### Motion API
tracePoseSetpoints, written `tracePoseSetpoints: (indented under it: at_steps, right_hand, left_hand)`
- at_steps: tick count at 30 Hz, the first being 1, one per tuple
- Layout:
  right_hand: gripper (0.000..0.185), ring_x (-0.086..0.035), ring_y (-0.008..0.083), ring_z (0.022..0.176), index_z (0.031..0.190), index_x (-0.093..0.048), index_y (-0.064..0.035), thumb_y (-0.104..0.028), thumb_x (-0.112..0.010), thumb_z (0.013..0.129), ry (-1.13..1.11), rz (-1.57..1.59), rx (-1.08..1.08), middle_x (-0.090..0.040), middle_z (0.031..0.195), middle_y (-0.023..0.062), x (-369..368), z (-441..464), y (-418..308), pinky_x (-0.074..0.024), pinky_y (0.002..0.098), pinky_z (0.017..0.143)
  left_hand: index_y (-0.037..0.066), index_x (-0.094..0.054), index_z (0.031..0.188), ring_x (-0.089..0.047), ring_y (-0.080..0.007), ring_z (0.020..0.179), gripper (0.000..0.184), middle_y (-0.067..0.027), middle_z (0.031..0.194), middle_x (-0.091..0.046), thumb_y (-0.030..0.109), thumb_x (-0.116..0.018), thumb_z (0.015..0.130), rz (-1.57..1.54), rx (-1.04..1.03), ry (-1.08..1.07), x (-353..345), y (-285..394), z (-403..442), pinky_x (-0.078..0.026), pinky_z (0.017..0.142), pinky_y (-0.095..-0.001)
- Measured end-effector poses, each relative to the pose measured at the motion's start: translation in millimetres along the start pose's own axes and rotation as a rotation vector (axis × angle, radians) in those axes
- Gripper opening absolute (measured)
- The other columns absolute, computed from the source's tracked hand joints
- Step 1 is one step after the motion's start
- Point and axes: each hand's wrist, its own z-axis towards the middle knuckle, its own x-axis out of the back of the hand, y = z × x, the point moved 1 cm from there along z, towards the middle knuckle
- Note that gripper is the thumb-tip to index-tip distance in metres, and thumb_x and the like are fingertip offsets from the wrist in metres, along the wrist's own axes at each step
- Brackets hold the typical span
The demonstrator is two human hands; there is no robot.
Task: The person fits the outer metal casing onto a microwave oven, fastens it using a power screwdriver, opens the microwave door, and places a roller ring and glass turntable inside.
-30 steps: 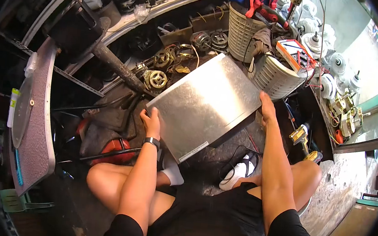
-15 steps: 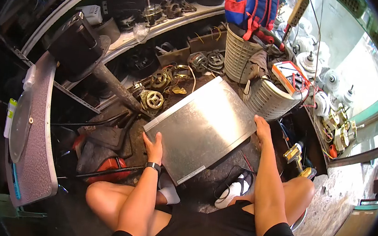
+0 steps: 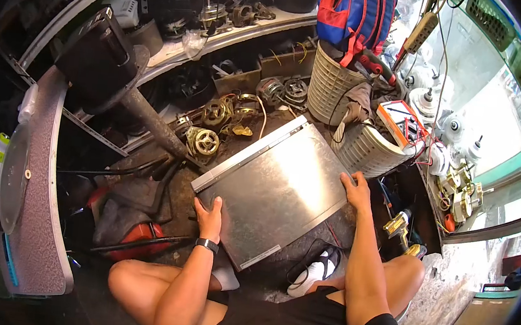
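Observation:
A flat, silver metal case, like the housing of an electronic device, lies in front of my crossed legs, slightly turned. Its top reflects a bright glare, and a small pale label sits along its near edge. My left hand grips the left side, thumb up on the top and the other fingers partly hidden at the edge. At the right edge, my right hand holds the case with thumb and fingers around its rim. The underside is hidden.
Motor parts lie behind the case. Ribbed pale baskets stand at the back, a blue and red backpack on one. An orange-cased multimeter and a yellow drill are on the right. A pedestal stand rises at left.
The case has tipped to a flatter angle, its far side coming nearer me and showing more of the far strip. My right hand has moved with its edge. The camera view has shifted slightly.

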Motion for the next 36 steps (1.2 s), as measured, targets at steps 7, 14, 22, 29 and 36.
tracePoseSetpoints:
  at_steps: [7,14,22,29,36]
  right_hand:
    - [0.056,-0.066,0.0345,0.103,0.106,-0.065,-0.0014,-0.052,-0.076,0.085,-0.083,0.107,-0.059,-0.069,0.109,0.0238,4,5,3,-0.0498,0.0410,0.091]
    - [0.062,-0.068,0.0311,0.095,0.102,-0.065,-0.0039,-0.062,-0.073,0.083,-0.083,-0.064,-0.095,-0.071,0.098,0.0218,4,14,-14,-0.0513,0.0403,0.085]
    - [0.090,-0.056,0.0380,0.132,0.142,-0.055,0.0016,-0.073,-0.050,0.092,-0.415,-0.156,-0.049,-0.059,0.138,0.0293,-4,48,-22,-0.0404,0.0396,0.110]
    - [0.071,-0.050,0.0186,0.134,0.145,-0.055,-0.0042,-0.056,-0.057,0.098,-0.802,0.135,-0.168,-0.056,0.148,0.0050,-6,73,-45,-0.0332,0.0296,0.114]
    - [0.077,-0.047,0.0245,0.136,0.148,-0.052,-0.0101,-0.067,-0.052,0.095,-0.775,0.003,-0.223,-0.053,0.149,0.0115,-17,82,-70,-0.0337,0.0381,0.113]
  left_hand:
    - [-0.002,-0.017,0.159,-0.038,-0.0314,0.144,0.089,-0.0230,0.161,-0.031,0.023,-0.072,0.093,-0.209,0.033,-0.061,9,0,-9,-0.030,0.119,-0.0380]
    - [-0.003,-0.013,0.160,-0.042,-0.0300,0.141,0.096,-0.0220,0.160,-0.032,0.024,-0.074,0.091,-0.150,0.051,-0.096,5,8,9,-0.034,0.116,-0.0375]
    - [-0.001,-0.036,0.152,-0.047,-0.0276,0.136,0.077,-0.0168,0.151,-0.047,0.037,-0.071,0.095,-0.483,0.098,-0.208,9,-27,37,-0.038,0.112,-0.0385]
    - [0.011,-0.050,0.148,-0.054,-0.0313,0.129,0.095,-0.0122,0.144,-0.057,0.085,-0.039,0.089,-0.744,0.447,-0.390,25,-61,51,-0.043,0.109,-0.0462]
    - [0.009,-0.050,0.149,-0.053,-0.0259,0.129,0.089,-0.0062,0.145,-0.056,0.079,-0.035,0.096,-0.796,0.476,-0.310,3,-86,57,-0.040,0.110,-0.0376]
